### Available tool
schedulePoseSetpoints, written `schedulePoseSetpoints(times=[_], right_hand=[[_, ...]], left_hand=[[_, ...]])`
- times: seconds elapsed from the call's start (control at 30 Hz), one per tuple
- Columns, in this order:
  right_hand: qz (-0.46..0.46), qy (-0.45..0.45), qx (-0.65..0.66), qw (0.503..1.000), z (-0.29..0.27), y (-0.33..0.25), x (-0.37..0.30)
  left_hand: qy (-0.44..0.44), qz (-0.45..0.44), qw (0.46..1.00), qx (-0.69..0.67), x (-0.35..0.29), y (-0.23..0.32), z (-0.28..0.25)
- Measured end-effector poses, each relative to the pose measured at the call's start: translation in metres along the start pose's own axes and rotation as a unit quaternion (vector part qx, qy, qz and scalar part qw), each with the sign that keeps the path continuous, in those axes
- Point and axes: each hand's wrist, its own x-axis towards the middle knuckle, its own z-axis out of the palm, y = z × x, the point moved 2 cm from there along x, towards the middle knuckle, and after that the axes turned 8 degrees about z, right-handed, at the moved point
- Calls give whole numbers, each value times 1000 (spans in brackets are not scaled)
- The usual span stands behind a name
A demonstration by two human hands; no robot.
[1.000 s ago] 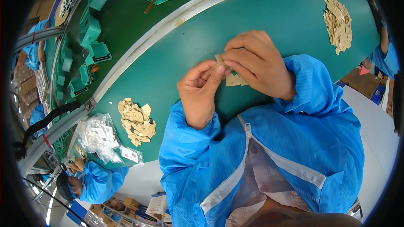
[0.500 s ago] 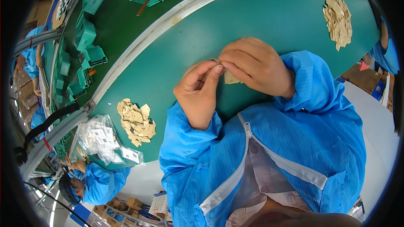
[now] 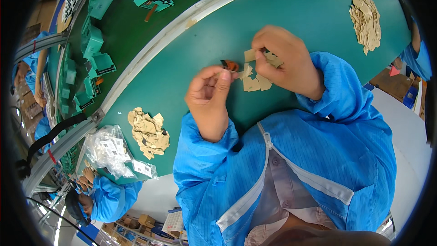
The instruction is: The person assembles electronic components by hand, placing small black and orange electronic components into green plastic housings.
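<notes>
Mid-table, the hands have just parted: half a second ago the fingertips met, now there's a gap. My read: joint handling of one piece has given way to each hand working on its own.

Right hand (image 3: 287,59): thumb and forefinger pinched on a tan piece (image 3: 250,55), flat, squarish, stiff like card or backing paper. More tan stock (image 3: 273,59) tucked under its curled fingers; count unclear.

Left hand (image 3: 207,99): thumb and forefinger nearly closed, other fingers curled. Can't tell if a thin scrap is between the tips.

Just beyond the left fingertips, an orange-and-black part (image 3: 231,65) now shows; mostly hidden, material unclear. Between the hands, loose pieces (image 3: 250,84) on the green table (image 3: 309,18), matte, smooth, now uncovered; straight-cut edges, some overlapping.

Further out: ragged left pile (image 3: 148,130) of the same tan stock, crinkled clear bag (image 3: 108,148) next to it with white labels inside. Right pile (image 3: 365,20) at far right, narrow, layered like flakes. Past the pale rail (image 3: 136,60), green housings (image 3: 92,38), boxy, apparently moulded plastic.
</notes>
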Motion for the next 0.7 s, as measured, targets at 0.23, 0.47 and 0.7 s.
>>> schedulePoseSetpoints(times=[0.23, 0.47, 0.7], right_hand=[[-22, -63, 12, 998, -1, 3, -4], [74, -108, 144, 981, 3, -2, -6], [90, -140, 202, 965, 6, 4, -8]], left_hand=[[38, 1, 989, -140, 3, -6, -4], [25, -28, 980, -195, -1, -9, 12], [-16, -27, 979, -199, -6, -13, 14]])
